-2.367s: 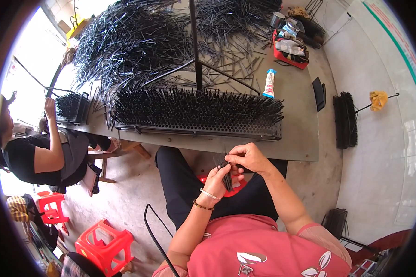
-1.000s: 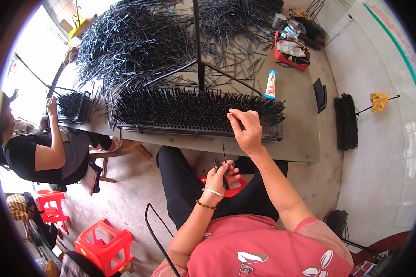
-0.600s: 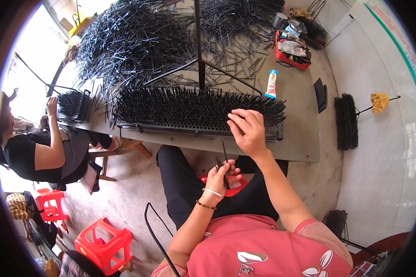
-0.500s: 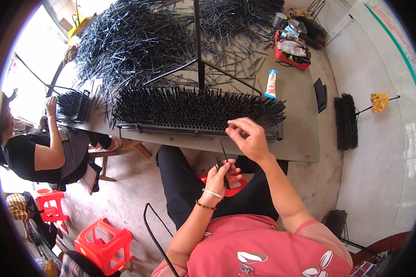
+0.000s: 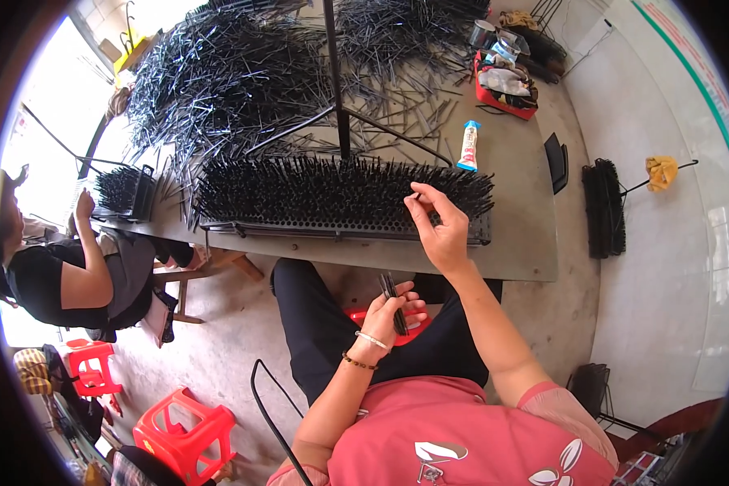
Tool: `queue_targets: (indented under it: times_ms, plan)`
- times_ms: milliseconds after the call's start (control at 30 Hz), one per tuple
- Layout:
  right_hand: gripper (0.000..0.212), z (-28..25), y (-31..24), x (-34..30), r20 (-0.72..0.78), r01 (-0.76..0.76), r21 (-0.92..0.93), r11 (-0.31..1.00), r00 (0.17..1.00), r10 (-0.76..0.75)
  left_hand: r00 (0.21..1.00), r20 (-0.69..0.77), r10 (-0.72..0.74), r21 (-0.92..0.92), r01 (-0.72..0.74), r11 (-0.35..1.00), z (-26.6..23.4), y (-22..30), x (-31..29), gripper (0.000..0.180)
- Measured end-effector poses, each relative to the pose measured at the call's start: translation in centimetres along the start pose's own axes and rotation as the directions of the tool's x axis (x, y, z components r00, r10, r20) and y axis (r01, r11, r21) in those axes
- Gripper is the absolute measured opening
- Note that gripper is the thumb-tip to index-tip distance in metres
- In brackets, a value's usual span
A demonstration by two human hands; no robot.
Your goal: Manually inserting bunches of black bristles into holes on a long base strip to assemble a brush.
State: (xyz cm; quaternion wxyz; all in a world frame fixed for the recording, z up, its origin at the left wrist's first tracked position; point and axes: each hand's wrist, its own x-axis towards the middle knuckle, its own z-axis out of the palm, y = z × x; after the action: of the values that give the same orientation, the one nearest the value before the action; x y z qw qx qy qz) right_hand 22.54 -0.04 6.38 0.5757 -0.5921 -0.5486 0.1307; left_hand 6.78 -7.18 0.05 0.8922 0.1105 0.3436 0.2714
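Note:
My left hand point(image 5: 389, 312) is closed around a small bundle of thin black strips point(image 5: 394, 304), held low between my knees. Over the near right part of a long perforated black rack point(image 5: 364, 231), my right hand point(image 5: 439, 227) pinches a thin black strip point(image 5: 415, 197) between thumb and fingertips; only a dark bit of it shows. Dense upright black strips point(image 5: 300, 190) fill the rack, which lies along the table's near edge. A tall black rod point(image 5: 340, 89) with two slanting legs rises behind them.
Big heaps of loose black strips point(image 5: 219, 89) cover the far table point(image 5: 518, 202). A small blue-and-white packet point(image 5: 469, 146) and a red tray point(image 5: 502, 89) of odds and ends lie right. Leftward, another person point(image 5: 81, 275) sits by a smaller rack point(image 5: 125, 193). A red stool point(image 5: 182, 437) stands lower left.
My right hand has moved up and away from my left hand, to the rack's bristling strips. A strip that stuck up from the left hand's bundle no longer shows there.

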Motion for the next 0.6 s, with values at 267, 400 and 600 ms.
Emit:
queue_targets:
  times_ms: [267,400,600]
  plan:
    - [0.024,0.9,1.8,0.2,0.007,0.260,-0.233,0.937,0.964,-0.265,1.000,0.004,-0.015,-0.035,0.015,0.999,0.2,0.3,-0.2,0.030]
    - [0.023,1.5,1.6,0.1,-0.040,0.274,-0.242,0.931,0.956,-0.292,0.999,0.045,0.009,-0.032,-0.008,0.999,0.1,0.5,-0.2,0.029]
    - [0.019,1.6,2.1,-0.2,0.079,0.413,-0.338,0.846,0.908,-0.412,0.997,0.078,0.004,-0.043,-0.001,0.999,0.2,0.7,-0.3,0.033]
